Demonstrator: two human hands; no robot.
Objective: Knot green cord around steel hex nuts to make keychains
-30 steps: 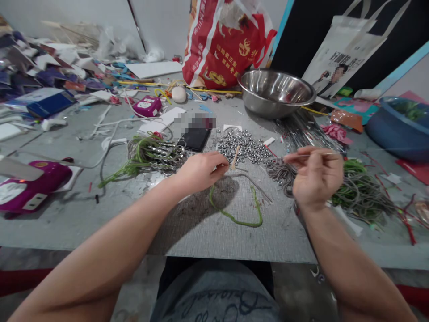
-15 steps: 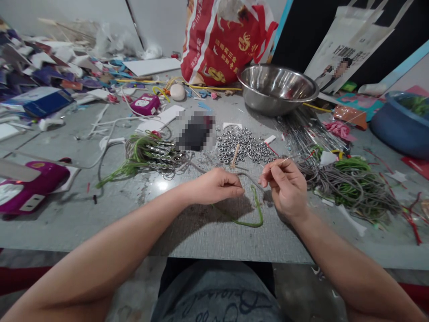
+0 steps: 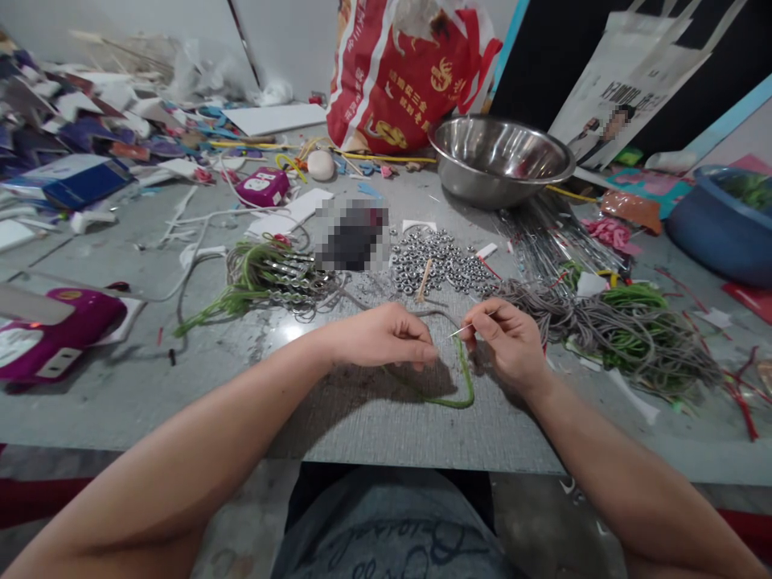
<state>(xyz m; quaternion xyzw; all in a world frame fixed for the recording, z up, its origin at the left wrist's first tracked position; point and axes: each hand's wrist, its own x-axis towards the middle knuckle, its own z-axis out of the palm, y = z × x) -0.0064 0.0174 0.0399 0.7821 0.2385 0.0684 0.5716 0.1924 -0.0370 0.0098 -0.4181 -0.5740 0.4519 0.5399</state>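
Note:
A thin needle-like piece (image 3: 461,330) is pinched in my right hand (image 3: 505,338), its tip pointing left toward my other hand. My left hand (image 3: 395,336) has its fingers curled together over the cord; what they hold, if anything, is too small to make out. A green cord (image 3: 467,386) loops on the table below and between both hands, and a grey cord (image 3: 443,315) runs behind them. Just beyond lie many small metal rings (image 3: 443,261), with a short wooden stick (image 3: 425,279) among them.
Grey and green cords (image 3: 633,326) are heaped at the right, a green bundle (image 3: 253,277) at the left. Farther back stand a metal bowl (image 3: 500,181) and a red bag (image 3: 392,88). A purple device (image 3: 78,338) sits far left, a blue basin (image 3: 724,233) far right.
My right hand has moved slightly left and down, and the thin piece in it now points left toward my left hand. My left hand has barely moved.

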